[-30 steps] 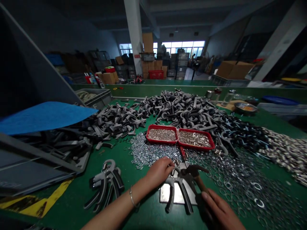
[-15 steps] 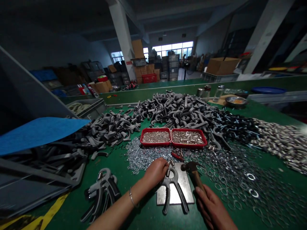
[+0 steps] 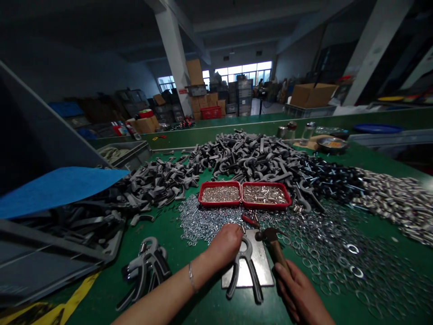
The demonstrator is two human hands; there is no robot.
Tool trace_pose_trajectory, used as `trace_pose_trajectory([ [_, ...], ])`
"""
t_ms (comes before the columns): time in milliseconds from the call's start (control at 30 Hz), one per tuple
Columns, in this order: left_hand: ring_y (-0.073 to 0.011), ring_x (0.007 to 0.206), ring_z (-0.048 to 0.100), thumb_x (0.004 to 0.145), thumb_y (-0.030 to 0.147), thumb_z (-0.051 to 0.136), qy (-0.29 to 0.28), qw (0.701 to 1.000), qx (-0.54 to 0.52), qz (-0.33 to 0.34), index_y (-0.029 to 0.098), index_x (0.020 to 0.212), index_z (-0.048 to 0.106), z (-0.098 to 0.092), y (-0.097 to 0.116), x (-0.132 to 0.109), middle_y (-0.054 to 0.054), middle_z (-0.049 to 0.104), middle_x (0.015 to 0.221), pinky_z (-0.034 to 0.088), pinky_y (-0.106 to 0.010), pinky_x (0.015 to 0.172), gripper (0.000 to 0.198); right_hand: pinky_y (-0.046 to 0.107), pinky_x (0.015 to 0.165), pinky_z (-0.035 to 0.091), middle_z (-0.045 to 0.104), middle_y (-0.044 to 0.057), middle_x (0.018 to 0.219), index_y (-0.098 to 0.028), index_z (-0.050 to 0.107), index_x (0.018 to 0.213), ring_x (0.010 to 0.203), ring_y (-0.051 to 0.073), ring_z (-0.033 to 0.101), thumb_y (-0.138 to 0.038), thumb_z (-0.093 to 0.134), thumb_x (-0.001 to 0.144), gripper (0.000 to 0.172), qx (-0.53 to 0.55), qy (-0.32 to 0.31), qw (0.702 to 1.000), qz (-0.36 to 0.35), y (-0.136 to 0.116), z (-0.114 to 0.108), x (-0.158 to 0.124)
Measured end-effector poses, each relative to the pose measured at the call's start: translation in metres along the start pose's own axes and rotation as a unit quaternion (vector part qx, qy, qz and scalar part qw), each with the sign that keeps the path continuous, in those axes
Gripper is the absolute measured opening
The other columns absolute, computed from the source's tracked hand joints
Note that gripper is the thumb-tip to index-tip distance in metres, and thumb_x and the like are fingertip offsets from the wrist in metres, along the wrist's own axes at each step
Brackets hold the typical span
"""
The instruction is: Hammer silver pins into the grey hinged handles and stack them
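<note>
My right hand (image 3: pixel 297 289) is wrapped round the wooden handle of a claw hammer (image 3: pixel 279 253), whose head lies over the right edge of a metal plate (image 3: pixel 260 262). A grey and black hand grip exerciser (image 3: pixel 246 251) rests on that plate, its two handles spread toward me. At its upper left my left hand (image 3: pixel 227 243) is closed, fingertips pinched together; what they hold is hidden. A small metal cylinder (image 3: pixel 243 230) shows just beyond the fingers. More assembled hand grips (image 3: pixel 149 266) lie together to the left.
Two red trays (image 3: pixel 241 205) hold small metal pins and bits. Around them spread small nuts (image 3: pixel 192 221), metal rings (image 3: pixel 321 257) and a red-handled tool (image 3: pixel 249 220). Grey handles (image 3: pixel 250 158) are heaped behind, springs (image 3: pixel 399 203) at right. A grey crate (image 3: pixel 115 243) stands left.
My left hand has shifted slightly right, over the spring area of the hand grip, which has turned a little. My right hand and the hammer have stayed nearly still.
</note>
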State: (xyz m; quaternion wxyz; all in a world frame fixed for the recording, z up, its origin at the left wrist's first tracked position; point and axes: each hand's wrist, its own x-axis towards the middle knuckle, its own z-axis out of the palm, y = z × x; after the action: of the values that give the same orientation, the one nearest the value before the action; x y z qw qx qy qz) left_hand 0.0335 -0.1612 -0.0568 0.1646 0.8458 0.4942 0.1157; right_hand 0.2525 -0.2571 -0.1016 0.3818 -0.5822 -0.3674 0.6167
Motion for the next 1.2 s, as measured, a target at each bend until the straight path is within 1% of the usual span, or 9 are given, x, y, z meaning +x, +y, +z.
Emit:
trace_pose_trajectory([
  [167, -0.0195, 0.084, 0.063, 0.091, 0.015, 0.049, 0.012, 0.998, -0.042, -0.046, 0.018, 0.083, 0.067, -0.001, -0.012, 0.003, -0.006, 0.068, 0.088, 0.046, -0.027, 0.075, 0.019, 0.017, 0.028, 0.019, 0.042, -0.013, 0.048, -0.025, 0.046, 0.081, 0.027, 0.003, 0.023, -0.070, 0.059, 0.080, 0.047, 0.007, 0.006, 1.000, -0.022, 0.000, 0.001, -0.003],
  [400, -0.0177, 0.082, 0.066, 0.089, 0.016, 0.051, 0.007, 0.998, -0.035, -0.061, 0.018, 0.081, 0.069, 0.001, -0.014, 0.006, -0.004, 0.071, 0.087, 0.045, -0.025, 0.073, 0.019, 0.015, 0.028, 0.017, 0.045, -0.012, 0.049, -0.024, 0.044, 0.078, 0.028, 0.002, 0.024, -0.064, 0.056, 0.087, 0.043, 0.003, -0.005, 1.000, -0.028, 0.000, 0.001, -0.004],
  [600, -0.0208, 0.083, 0.065, 0.090, 0.012, 0.052, -0.006, 0.999, 0.049, -0.020, 0.016, 0.084, 0.067, -0.002, -0.008, 0.009, -0.007, 0.069, 0.086, 0.045, -0.028, 0.074, 0.017, 0.016, 0.030, 0.018, 0.047, -0.011, 0.051, -0.023, 0.047, 0.083, 0.029, 0.003, 0.030, -0.064, 0.056, 0.086, 0.042, -0.001, 0.013, 0.999, -0.034, -0.001, 0.001, -0.007],
  [767, -0.0265, 0.099, 0.061, 0.091, 0.006, 0.049, -0.024, 0.990, 0.118, 0.073, 0.012, 0.091, 0.066, 0.005, 0.006, 0.006, -0.013, 0.068, 0.097, 0.041, -0.041, 0.096, 0.018, 0.017, 0.028, 0.019, 0.049, -0.010, 0.052, -0.024, 0.047, 0.081, 0.027, 0.003, 0.029, -0.066, 0.055, 0.085, 0.043, -0.015, 0.003, 0.999, -0.034, 0.001, 0.001, -0.003],
  [833, -0.0272, 0.102, 0.059, 0.093, 0.007, 0.049, -0.026, 0.986, 0.133, 0.095, 0.011, 0.093, 0.065, 0.010, 0.009, 0.005, -0.014, 0.067, 0.100, 0.040, -0.043, 0.099, 0.017, 0.016, 0.027, 0.020, 0.050, -0.010, 0.052, -0.024, 0.046, 0.082, 0.027, 0.003, 0.029, -0.066, 0.055, 0.085, 0.043, -0.015, -0.004, 0.999, -0.036, 0.003, 0.001, -0.003],
  [1000, -0.0252, 0.096, 0.060, 0.097, 0.009, 0.044, 0.002, 0.987, 0.143, 0.067, 0.013, 0.095, 0.064, 0.010, 0.007, 0.001, -0.010, 0.066, 0.097, 0.047, -0.041, 0.092, 0.021, 0.018, 0.027, 0.024, 0.053, -0.008, 0.058, -0.025, 0.048, 0.086, 0.029, 0.005, 0.032, -0.066, 0.050, 0.088, 0.041, -0.041, -0.025, 0.998, -0.038, -0.006, -0.002, -0.004],
  [1067, -0.0246, 0.098, 0.060, 0.098, 0.016, 0.048, 0.023, 0.990, 0.133, 0.044, 0.013, 0.104, 0.062, 0.005, 0.005, -0.005, -0.009, 0.065, 0.101, 0.049, -0.039, 0.090, 0.016, 0.022, 0.033, 0.034, 0.056, -0.005, 0.063, -0.024, 0.052, 0.088, 0.037, 0.010, 0.044, -0.063, 0.049, 0.088, 0.039, -0.111, -0.027, 0.991, -0.076, -0.021, -0.009, -0.004],
  [1133, -0.0246, 0.106, 0.058, 0.098, 0.022, 0.050, 0.058, 0.992, 0.110, 0.023, 0.015, 0.119, 0.057, 0.000, 0.005, -0.015, -0.010, 0.063, 0.112, 0.048, -0.040, 0.094, 0.023, 0.028, 0.050, 0.048, 0.063, 0.000, 0.071, -0.024, 0.057, 0.088, 0.056, 0.017, 0.059, -0.058, 0.050, 0.089, 0.036, -0.211, -0.036, 0.966, -0.142, -0.042, -0.017, -0.005],
  [1200, -0.0242, 0.111, 0.056, 0.099, 0.020, 0.047, 0.090, 0.994, 0.069, 0.012, 0.017, 0.124, 0.054, -0.004, 0.005, -0.031, -0.010, 0.061, 0.118, 0.046, -0.042, 0.098, 0.026, 0.034, 0.069, 0.051, 0.068, 0.004, 0.080, -0.023, 0.060, 0.089, 0.075, 0.022, 0.064, -0.053, 0.049, 0.091, 0.032, -0.303, -0.056, 0.932, -0.189, -0.068, -0.022, -0.008],
])
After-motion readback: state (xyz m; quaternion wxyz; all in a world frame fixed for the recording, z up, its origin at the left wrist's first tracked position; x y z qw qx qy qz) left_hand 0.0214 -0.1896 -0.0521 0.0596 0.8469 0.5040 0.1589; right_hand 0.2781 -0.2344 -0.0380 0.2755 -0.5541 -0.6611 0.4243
